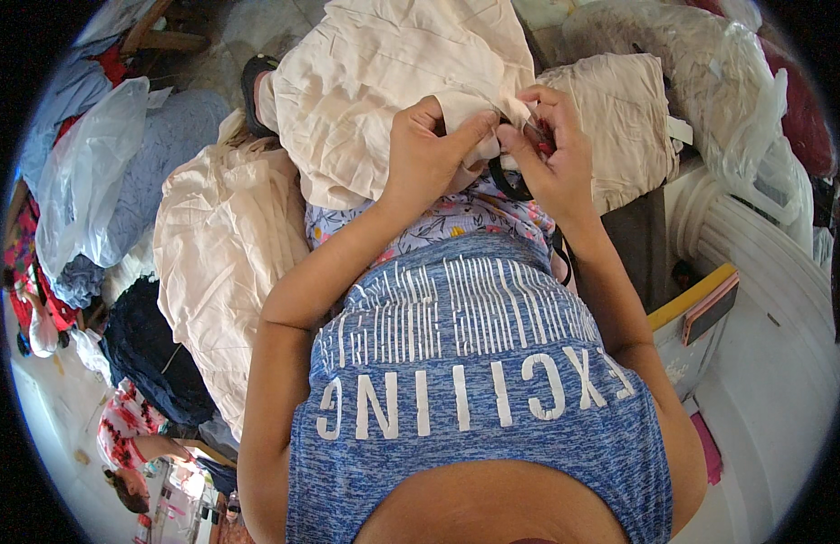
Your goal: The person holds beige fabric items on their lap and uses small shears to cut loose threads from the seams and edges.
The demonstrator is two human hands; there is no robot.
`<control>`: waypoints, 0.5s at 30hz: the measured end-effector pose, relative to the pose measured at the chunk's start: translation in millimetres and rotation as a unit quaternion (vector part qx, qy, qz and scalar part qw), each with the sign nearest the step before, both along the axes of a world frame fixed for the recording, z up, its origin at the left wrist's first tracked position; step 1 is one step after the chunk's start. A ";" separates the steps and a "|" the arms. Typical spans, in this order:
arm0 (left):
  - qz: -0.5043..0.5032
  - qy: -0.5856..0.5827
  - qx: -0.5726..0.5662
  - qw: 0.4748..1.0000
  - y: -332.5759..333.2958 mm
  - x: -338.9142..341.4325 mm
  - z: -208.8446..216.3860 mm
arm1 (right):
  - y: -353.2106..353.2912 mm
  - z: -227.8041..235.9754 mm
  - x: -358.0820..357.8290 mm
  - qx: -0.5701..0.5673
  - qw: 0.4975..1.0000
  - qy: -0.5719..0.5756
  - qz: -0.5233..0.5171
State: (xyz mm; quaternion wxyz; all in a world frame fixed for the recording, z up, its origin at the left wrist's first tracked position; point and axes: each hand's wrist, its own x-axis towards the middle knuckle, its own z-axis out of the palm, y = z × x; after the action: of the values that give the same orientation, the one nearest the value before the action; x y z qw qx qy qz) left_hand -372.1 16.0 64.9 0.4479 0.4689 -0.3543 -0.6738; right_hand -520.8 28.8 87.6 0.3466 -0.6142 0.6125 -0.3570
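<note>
A large piece of cream cloth (374, 82) is spread over my lap, its creased folds reaching away from me. My left hand (431, 150) pinches an edge of it between thumb and fingers. Close beside it, my right hand (558, 154) is closed at the same edge, fingertips against the cloth. Inside the right hand's curl is a small tool with a dark blade-like part and a bit of red; most of it is hidden by the fingers. A black loop (508, 184) hangs just below; whether it belongs to that tool I cannot tell.
More cream cloth (229, 272) is heaped at my left, and a folded beige stack (615, 127) lies at my right. Clear plastic bags (98, 163) and dark cloth (152, 349) sit farther left. A phone-like slab (710, 310) rests at right. Another person (130, 435) is at lower left.
</note>
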 end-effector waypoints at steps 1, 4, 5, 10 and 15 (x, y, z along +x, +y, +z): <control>-0.001 -0.002 -0.015 1.000 -0.5 -0.6 0.4 | -2.5 0.2 -0.4 0.004 1.000 0.022 -0.004; -0.009 -0.013 -0.053 0.998 -1.8 -0.8 0.4 | -4.6 -13.8 -2.5 -0.052 0.998 0.001 0.019; -0.015 -0.019 -0.060 0.998 -1.9 0.4 -0.2 | -6.7 -14.7 -2.7 -0.078 0.997 0.016 0.018; -0.064 -0.094 -0.048 0.992 2.6 1.3 -7.0 | -27.2 -19.9 -8.3 -0.133 0.985 0.114 0.007; -0.003 -0.078 -0.059 0.995 -0.4 0.6 -12.4 | -27.6 -18.3 -2.4 -0.079 0.994 0.077 -0.015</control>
State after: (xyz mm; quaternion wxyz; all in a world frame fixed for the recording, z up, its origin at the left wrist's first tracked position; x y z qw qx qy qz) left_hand -371.5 15.6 52.5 0.4437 0.4913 -0.4288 -0.6147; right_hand -523.2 1.2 69.3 0.2439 -0.6559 0.6164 -0.3611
